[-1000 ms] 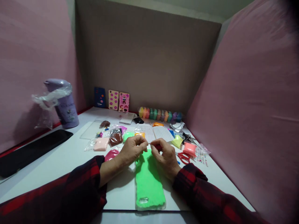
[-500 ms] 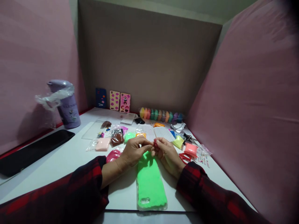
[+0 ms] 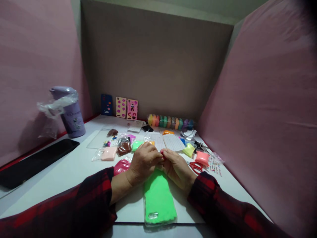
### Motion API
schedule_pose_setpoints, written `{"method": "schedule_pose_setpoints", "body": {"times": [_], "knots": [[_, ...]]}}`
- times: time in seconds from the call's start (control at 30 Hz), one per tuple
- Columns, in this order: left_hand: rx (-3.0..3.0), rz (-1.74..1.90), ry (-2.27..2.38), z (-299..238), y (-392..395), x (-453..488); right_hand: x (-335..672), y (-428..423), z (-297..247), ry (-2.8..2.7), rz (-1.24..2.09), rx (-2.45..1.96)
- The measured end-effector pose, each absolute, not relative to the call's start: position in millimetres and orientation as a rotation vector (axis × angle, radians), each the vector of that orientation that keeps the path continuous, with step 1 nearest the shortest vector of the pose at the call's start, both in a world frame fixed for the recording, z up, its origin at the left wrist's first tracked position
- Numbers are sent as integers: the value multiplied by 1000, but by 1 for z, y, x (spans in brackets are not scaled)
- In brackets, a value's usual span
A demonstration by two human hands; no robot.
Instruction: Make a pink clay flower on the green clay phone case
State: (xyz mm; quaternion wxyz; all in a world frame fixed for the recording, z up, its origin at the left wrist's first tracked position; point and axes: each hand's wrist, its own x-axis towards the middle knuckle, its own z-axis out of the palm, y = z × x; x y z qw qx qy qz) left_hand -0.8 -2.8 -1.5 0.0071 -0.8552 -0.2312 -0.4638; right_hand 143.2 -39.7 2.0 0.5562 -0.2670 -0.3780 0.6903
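Between my two hands is a small piece of red clay [image 3: 162, 152], mostly covered by the fingers. My left hand [image 3: 145, 160] is closed, its curled fingertips meeting the clay from the left. My right hand [image 3: 176, 166] pinches it from the other side with thumb and fingers. Below them a phone case [image 3: 160, 200] lies flat near the table's front edge, coated in bright green clay, with a bare camera opening at its near end. The hands hide its far end. Beside my left wrist sits a bag of dark pink clay [image 3: 121, 166].
Red-handled scissors [image 3: 196, 167] and a coral clay packet [image 3: 202, 158] lie right of my hands. Beyond are an open notebook [image 3: 173, 142], a brown clay packet [image 3: 124, 146] and a peach packet [image 3: 109, 154]. A purple tumbler [image 3: 73, 115] and a black phone-like slab [image 3: 39, 162] are left.
My left hand has rolled over and curled its fingers more around the red clay, which is now more hidden. My right hand stays at nearly the same spot.
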Motion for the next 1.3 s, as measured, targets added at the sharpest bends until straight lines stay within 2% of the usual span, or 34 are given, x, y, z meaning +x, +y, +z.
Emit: {"method": "schedule_pose_setpoints", "body": {"times": [0.2, 0.57, 0.9, 1.13, 1.3], "knots": [[-2630, -1287, -744, 3, -6, 1, 145, -38, 0, -868, 1656, -641], [-2816, -1367, -739, 0, -8, 0, 145, -38, -1, -832, 1637, -678], [-2723, -1288, -625, 1, -8, 0, 147, -38, 0, -820, 1649, -689], [-2759, -1379, -1062, 3, -15, 2, 141, -44, 2, -904, 1622, -683], [-2802, -1542, -1182, 5, -15, 1, 141, -43, -2, -965, 1529, -698]]}}
